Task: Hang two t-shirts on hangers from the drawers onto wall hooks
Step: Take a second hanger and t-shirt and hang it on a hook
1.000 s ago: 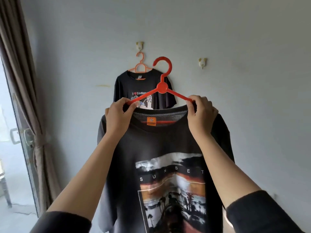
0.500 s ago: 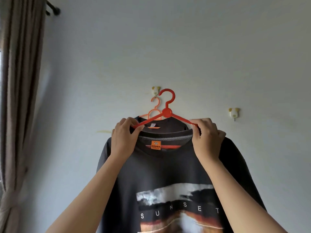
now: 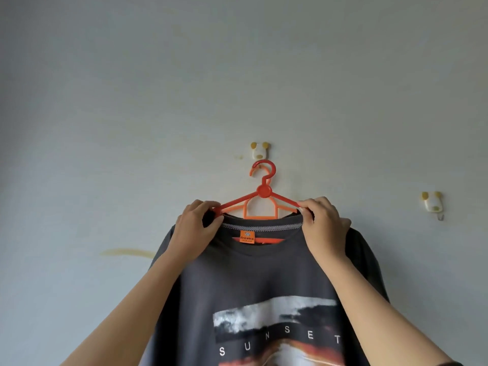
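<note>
Person's left hand (image 3: 196, 228) and right hand (image 3: 323, 228) each pinching an arm of the red hanger (image 3: 264, 191) at the collar of the dark SUNSET t-shirt (image 3: 264, 273), hanger's hook just under the middle wall hook (image 3: 260, 151), paler orange hanger (image 3: 260, 212) behind, second wall hook (image 3: 431, 203) towards the wall's right edge

Pale grey wall (image 3: 132, 88) carries 2 white-and-yellow hooks, left hook (image 3: 260, 151) and right hook (image 3: 431, 202), well apart.
</note>
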{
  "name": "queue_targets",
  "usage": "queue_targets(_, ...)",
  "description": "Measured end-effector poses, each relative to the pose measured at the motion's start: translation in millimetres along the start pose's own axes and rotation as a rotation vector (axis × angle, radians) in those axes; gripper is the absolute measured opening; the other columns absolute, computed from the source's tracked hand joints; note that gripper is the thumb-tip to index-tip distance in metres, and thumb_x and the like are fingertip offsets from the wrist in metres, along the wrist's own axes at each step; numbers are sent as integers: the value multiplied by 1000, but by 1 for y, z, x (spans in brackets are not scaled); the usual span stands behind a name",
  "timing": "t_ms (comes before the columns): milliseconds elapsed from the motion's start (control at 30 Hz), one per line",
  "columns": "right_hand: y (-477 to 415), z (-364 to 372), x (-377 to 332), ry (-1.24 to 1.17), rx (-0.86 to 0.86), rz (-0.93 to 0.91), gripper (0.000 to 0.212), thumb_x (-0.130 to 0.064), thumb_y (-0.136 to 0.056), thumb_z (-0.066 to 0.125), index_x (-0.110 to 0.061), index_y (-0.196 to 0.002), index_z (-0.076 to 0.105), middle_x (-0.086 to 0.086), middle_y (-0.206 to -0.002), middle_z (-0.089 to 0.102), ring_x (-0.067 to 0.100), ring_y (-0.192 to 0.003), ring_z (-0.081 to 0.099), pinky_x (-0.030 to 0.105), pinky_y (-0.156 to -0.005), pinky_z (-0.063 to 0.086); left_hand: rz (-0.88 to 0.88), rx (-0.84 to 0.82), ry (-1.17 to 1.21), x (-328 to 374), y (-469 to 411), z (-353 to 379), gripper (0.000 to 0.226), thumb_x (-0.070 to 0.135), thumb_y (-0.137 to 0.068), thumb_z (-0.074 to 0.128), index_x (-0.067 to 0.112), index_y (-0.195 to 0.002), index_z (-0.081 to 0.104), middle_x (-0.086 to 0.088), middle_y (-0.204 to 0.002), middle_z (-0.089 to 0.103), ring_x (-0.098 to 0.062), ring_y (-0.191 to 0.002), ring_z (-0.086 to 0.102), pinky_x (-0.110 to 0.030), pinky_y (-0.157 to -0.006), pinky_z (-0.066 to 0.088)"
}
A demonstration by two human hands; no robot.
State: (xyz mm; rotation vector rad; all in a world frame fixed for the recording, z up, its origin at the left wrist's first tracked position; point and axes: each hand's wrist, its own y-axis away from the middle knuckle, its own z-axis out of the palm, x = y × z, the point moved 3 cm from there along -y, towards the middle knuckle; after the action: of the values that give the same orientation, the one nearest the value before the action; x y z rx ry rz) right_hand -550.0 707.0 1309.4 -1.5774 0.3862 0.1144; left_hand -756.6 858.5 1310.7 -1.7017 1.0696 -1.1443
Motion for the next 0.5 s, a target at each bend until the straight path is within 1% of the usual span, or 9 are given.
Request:
queue_targets(100, -9, 28, -3, 40, -18, 16, 19, -11, -93, 52, -18, -97, 69, 1, -101, 62, 26, -91, 58, 34, -74, 27, 15, -9, 4, -29, -18, 14, 31, 21, -90, 60, 19, -120, 62, 1, -112, 59, -20, -110, 50, -36, -98, 40)
queue_targets(233, -19, 50, -3, 79, -45, 31, 20, -10, -92, 51, -18, -97, 68, 0, -103, 61, 26, -91, 59, 35, -74, 28, -4, -25, -1, -49, -32, 31, 33, 20, -91, 57, 19, -124, 59, -1, -117, 57, -21, -113, 48, -35, -99, 38)
queue_targets(367, -21, 64, 10, 82, -96, 73, 21, -10, -91, 52, -21, -96, 69, -2, -101, 61, 25, -92, 59, 34, -74, 28, 32, -94, -29, -62, -31, 48, 38, 18, -91, 56, 19, -129, 55, -1, -119, 54, -21, -115, 45, -36, -100, 38)
queue_targets(433, -19, 68, 19, 89, -119, 80, 20, -11, -92, 53, -22, -96, 69, -2, -102, 61, 25, -93, 59, 34, -74, 28, 64, -112, -64, -66, -28, 56, 38, 15, -91, 56, 20, -128, 57, 0, -118, 52, -21, -113, 45, -35, -98, 39)
queue_targets(500, -18, 71, 25, 67, -118, 73, 19, -12, -92, 54, -22, -96, 70, -2, -101, 61, 25, -93, 59, 34, -74, 28, 74, -89, -76, -66, -30, 59, 34, 10, -91, 55, 17, -124, 61, -2, -115, 52, -22, -109, 46, -34, -94, 40)
